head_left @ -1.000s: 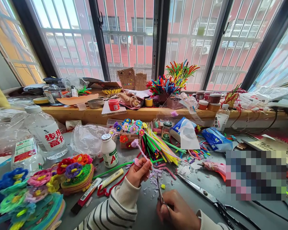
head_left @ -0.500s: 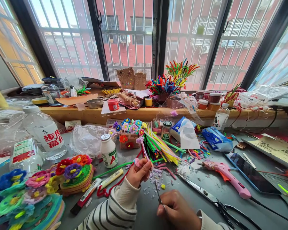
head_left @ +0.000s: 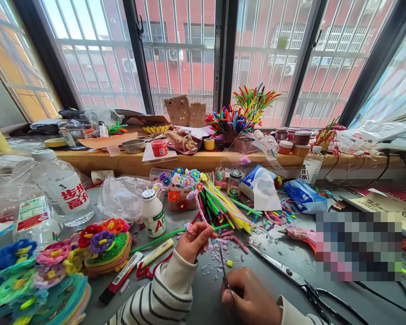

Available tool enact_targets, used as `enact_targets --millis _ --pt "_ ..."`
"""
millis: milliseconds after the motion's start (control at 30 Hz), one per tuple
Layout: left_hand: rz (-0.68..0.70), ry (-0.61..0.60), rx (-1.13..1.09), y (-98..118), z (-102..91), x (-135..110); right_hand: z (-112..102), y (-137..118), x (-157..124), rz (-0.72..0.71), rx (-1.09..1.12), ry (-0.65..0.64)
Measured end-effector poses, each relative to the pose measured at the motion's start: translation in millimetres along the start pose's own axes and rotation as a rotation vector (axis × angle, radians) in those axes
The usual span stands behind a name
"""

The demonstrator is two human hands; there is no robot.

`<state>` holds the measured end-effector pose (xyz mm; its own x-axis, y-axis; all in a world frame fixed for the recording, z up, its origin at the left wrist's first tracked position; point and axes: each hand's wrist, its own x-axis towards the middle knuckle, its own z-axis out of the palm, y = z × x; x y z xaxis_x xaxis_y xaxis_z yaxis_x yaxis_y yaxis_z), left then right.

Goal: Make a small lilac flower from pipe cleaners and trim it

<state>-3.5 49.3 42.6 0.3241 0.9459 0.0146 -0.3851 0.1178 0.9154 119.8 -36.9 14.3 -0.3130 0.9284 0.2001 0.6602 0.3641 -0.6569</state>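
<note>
My left hand [head_left: 193, 241] is closed, pinching a thin lilac pipe cleaner [head_left: 200, 212] between thumb and fingertips. Its fuzzy upper end rises toward the flower basket, and a pink curl [head_left: 190, 229] shows at the fingers. Lower and to the right, my right hand [head_left: 252, 295] is wrapped round a small pair of scissors [head_left: 223, 270]. Their narrow blades point up toward my left fingertips; I cannot tell whether they touch the pipe cleaner. Pale fuzz clippings and a yellow bit [head_left: 229, 263] lie on the table beneath.
Large black-handled scissors [head_left: 289, 272] lie to the right, near a pink glue gun [head_left: 297, 234] partly covered by a pixelated patch. Pipe cleaners [head_left: 228, 205], a flower basket [head_left: 181, 198] and a white bottle [head_left: 153, 213] stand ahead. Fuzzy flowers [head_left: 23, 282] crowd the left.
The scissors' blades have tilted slightly more upright and shifted a little from the pipe cleaner. My left hand has moved slightly. A pixelated patch now covers the phone area.
</note>
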Motion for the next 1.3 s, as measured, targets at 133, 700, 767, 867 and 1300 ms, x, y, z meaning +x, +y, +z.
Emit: enact_targets --millis 133,700,767,867,1300 --pt "0.0 -0.015 0.018 0.5 0.6 -0.3 3.9 4.7 -0.9 -0.069 -0.096 0.01" --pt "-0.026 -0.022 0.011 -1.5 -1.4 0.6 4.7 0.8 -1.4 0.031 -0.531 0.305" --pt "-0.014 -0.03 0.013 -2.2 -1.6 1.1 4.2 0.6 -1.4 0.039 -0.529 0.318" --pt "0.012 -0.024 0.016 -3.1 -2.0 2.1 3.0 0.1 -1.5 0.016 -0.507 0.335" --pt "0.112 0.022 0.025 -2.2 -0.3 0.7 2.2 2.9 -1.6 0.026 -0.466 0.367"
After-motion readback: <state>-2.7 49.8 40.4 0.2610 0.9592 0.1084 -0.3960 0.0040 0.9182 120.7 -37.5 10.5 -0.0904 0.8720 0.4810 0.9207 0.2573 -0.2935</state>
